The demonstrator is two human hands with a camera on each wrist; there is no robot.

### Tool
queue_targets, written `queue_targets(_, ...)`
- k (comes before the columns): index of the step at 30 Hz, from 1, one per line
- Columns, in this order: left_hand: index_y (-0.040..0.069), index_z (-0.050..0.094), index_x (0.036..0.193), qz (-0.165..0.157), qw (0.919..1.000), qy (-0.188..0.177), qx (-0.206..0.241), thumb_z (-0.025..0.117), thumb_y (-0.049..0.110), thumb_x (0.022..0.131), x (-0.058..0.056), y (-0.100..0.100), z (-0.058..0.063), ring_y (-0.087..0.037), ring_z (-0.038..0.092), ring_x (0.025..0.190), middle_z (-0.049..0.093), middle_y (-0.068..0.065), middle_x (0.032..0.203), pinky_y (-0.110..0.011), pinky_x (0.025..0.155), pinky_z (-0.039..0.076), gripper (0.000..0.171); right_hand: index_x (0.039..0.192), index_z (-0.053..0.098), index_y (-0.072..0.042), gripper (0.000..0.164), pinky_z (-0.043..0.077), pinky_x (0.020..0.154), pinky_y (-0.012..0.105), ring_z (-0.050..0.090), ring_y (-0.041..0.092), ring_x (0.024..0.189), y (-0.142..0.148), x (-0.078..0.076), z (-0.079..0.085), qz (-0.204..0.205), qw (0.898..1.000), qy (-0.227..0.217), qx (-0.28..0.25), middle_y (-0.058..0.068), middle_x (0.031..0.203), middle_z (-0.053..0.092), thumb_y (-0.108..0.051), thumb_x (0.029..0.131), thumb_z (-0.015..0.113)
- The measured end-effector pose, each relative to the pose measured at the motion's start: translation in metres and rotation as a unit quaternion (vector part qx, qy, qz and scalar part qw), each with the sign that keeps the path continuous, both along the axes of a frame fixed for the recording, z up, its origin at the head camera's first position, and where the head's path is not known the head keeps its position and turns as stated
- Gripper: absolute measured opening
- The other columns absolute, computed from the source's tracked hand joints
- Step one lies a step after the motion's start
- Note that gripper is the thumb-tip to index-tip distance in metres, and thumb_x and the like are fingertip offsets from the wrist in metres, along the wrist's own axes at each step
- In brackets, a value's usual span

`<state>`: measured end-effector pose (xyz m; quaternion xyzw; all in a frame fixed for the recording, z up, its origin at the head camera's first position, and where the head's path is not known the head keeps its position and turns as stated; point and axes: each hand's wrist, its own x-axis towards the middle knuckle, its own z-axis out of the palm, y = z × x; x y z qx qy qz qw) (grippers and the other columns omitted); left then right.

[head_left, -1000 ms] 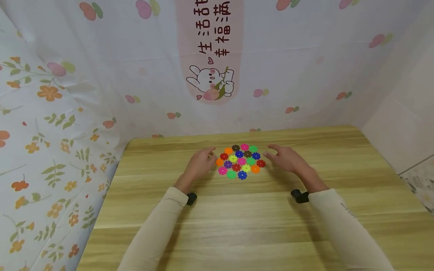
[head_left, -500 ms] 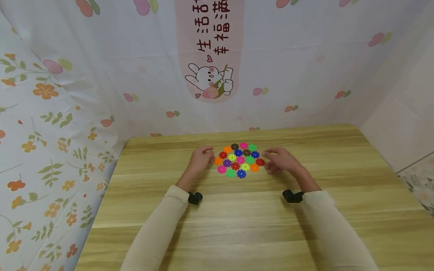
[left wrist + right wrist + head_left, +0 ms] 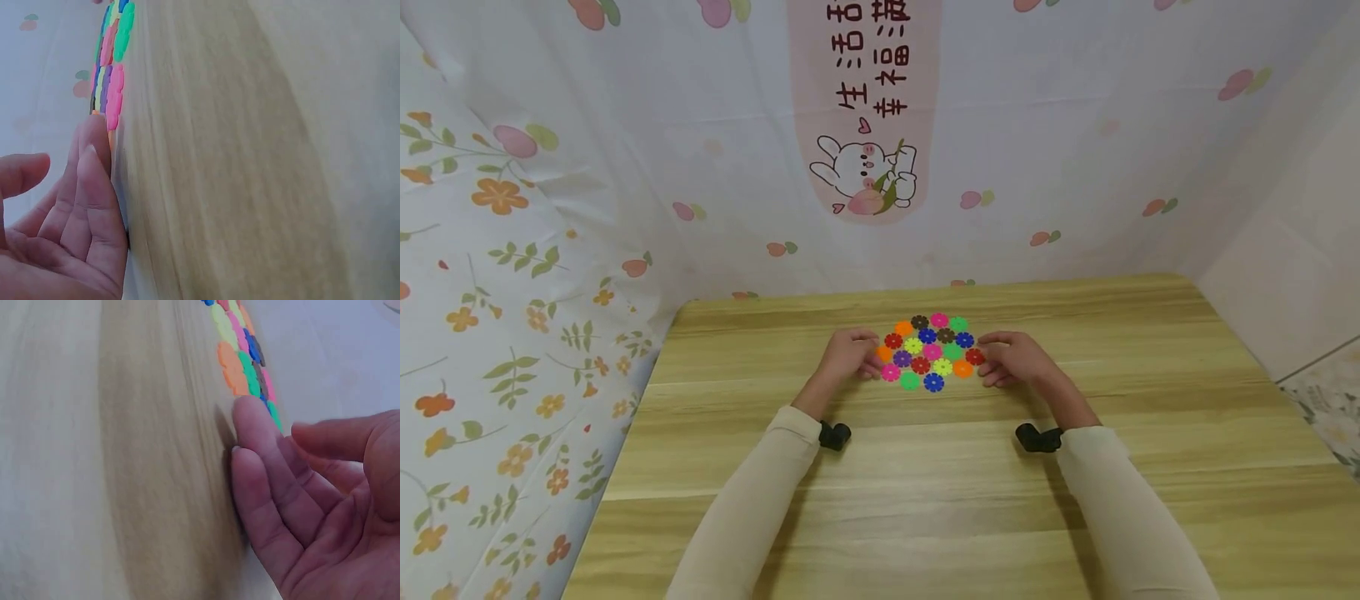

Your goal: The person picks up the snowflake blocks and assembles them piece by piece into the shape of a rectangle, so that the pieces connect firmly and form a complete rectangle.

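Note:
A flat cluster of colourful notched plastic discs lies on the wooden table, with a pink disc point(image 3: 932, 352) near its middle. My left hand point(image 3: 850, 352) is at the cluster's left edge, fingertips right by an orange disc point(image 3: 884, 354) and a pink disc point(image 3: 891, 372). On the opposite side my right hand point(image 3: 1017, 358) has its fingertips close to a red disc point(image 3: 974, 357). Both hands hold nothing; their fingers are loosely bent. In the right wrist view the fingers overlap the near end of the row, just past an orange disc point(image 3: 233, 369).
The wood-grain table point(image 3: 925, 500) stretches toward the camera. Behind it hangs a printed curtain point(image 3: 737, 167) with a rabbit picture, and a flowered cloth point(image 3: 512, 333) hangs along the left. A black wrist camera point(image 3: 835, 435) sits at the left cuff, another black wrist camera point(image 3: 1037, 437) at the right.
My right hand has moved left, up to the cluster's right edge, and its fingers have come down. The left hand has shifted slightly at the left edge. The discs keep their arrangement.

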<state>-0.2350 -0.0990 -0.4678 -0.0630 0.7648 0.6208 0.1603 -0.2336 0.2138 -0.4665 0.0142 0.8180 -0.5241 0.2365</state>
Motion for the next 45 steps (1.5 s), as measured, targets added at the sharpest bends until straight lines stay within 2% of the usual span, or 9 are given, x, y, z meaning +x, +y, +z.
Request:
queue_targets(6, 0.002, 0.061, 0.124, -0.028, 0.9994, -0.018, -0.002, 0.055, 0.015, 0.100, 0.000, 0.000, -0.001, -0.022, 0.069, 0.058, 0.071, -0.020, 0.080, -0.024, 0.051, 0.054, 0.028, 0.139, 0.046, 0.000, 0.041, 0.059, 0.065, 0.030, 0.069, 0.017, 0.064, -0.001, 0.000, -0.008, -0.011, 1.000, 0.006, 0.001, 0.006, 0.076, 0.069, -0.018, 0.103, 0.048)
queue_targets(11, 0.000, 0.063, 0.120, -0.022, 0.9996, -0.017, 0.010, 0.057, 0.009, 0.098, -0.001, -0.003, -0.006, -0.019, 0.068, 0.055, 0.071, -0.017, 0.076, -0.020, 0.049, 0.052, 0.024, 0.138, 0.048, 0.001, 0.043, 0.058, 0.063, 0.027, 0.067, 0.014, 0.062, -0.004, 0.001, -0.009, -0.010, 1.000, 0.009, 0.008, 0.004, 0.074, 0.068, -0.020, 0.101, 0.054)
queue_targets(12, -0.001, 0.062, 0.120, -0.025, 0.9994, -0.022, 0.013, 0.057, 0.008, 0.098, -0.001, -0.003, -0.003, -0.020, 0.068, 0.056, 0.071, -0.020, 0.078, -0.021, 0.050, 0.053, 0.025, 0.138, 0.047, 0.002, 0.043, 0.058, 0.063, 0.028, 0.066, 0.014, 0.062, -0.005, 0.002, -0.005, -0.008, 1.000, 0.006, 0.008, 0.005, 0.075, 0.068, -0.019, 0.100, 0.055)
queue_targets(16, -0.002, 0.062, 0.119, -0.025, 0.9993, -0.022, 0.019, 0.058, 0.006, 0.097, -0.002, -0.003, -0.005, -0.019, 0.066, 0.053, 0.069, -0.017, 0.073, -0.021, 0.050, 0.053, 0.024, 0.138, 0.047, 0.001, 0.046, 0.057, 0.062, 0.028, 0.065, 0.014, 0.060, -0.006, 0.001, -0.004, -0.006, 1.000, 0.002, 0.011, 0.005, 0.075, 0.068, -0.017, 0.098, 0.060)
queue_targets(19, -0.002, 0.062, 0.118, -0.019, 0.9995, -0.016, 0.021, 0.060, 0.004, 0.095, -0.004, -0.002, -0.011, -0.016, 0.063, 0.049, 0.066, -0.012, 0.068, -0.022, 0.047, 0.052, 0.024, 0.137, 0.048, -0.002, 0.045, 0.057, 0.061, 0.027, 0.064, 0.013, 0.060, -0.005, -0.002, -0.010, -0.008, 1.000, 0.002, 0.019, 0.005, 0.074, 0.068, -0.015, 0.096, 0.061)
queue_targets(24, -0.002, 0.060, 0.117, -0.014, 0.9996, -0.017, 0.020, 0.065, 0.001, 0.090, -0.004, 0.002, -0.011, -0.015, 0.059, 0.048, 0.064, -0.012, 0.069, -0.024, 0.047, 0.053, 0.027, 0.136, 0.049, 0.000, 0.045, 0.057, 0.061, 0.028, 0.063, 0.014, 0.059, -0.007, -0.003, -0.009, -0.006, 1.000, 0.006, 0.030, 0.006, 0.074, 0.067, -0.011, 0.095, 0.061)
queue_targets(31, 0.001, 0.060, 0.115, -0.021, 0.9996, -0.017, -0.011, 0.067, 0.001, 0.090, -0.005, 0.005, -0.011, -0.015, 0.056, 0.047, 0.066, -0.014, 0.073, -0.025, 0.047, 0.053, 0.026, 0.132, 0.049, 0.002, 0.039, 0.057, 0.060, 0.028, 0.060, 0.015, 0.057, -0.012, -0.002, -0.008, -0.013, 0.999, 0.006, 0.029, 0.009, 0.075, 0.064, -0.006, 0.094, 0.059)
queue_targets(39, 0.002, 0.056, 0.114, -0.026, 0.9982, -0.012, -0.053, 0.066, 0.001, 0.090, -0.005, 0.007, -0.010, -0.014, 0.054, 0.047, 0.063, -0.011, 0.068, -0.027, 0.050, 0.054, 0.026, 0.128, 0.049, 0.003, 0.036, 0.057, 0.059, 0.027, 0.060, 0.015, 0.057, -0.014, -0.002, -0.008, -0.018, 0.999, 0.004, 0.034, 0.009, 0.075, 0.063, -0.006, 0.095, 0.059)
queue_targets(45, 0.000, 0.054, 0.102, -0.029, 0.9979, -0.004, -0.058, 0.068, 0.002, 0.089, -0.003, 0.006, -0.010, -0.014, 0.053, 0.046, 0.061, -0.010, 0.066, -0.026, 0.049, 0.054, 0.019, 0.124, 0.043, 0.006, 0.038, 0.055, 0.057, 0.027, 0.061, 0.015, 0.057, -0.014, -0.003, -0.008, -0.023, 0.999, 0.002, 0.050, 0.009, 0.073, 0.064, -0.008, 0.093, 0.061)
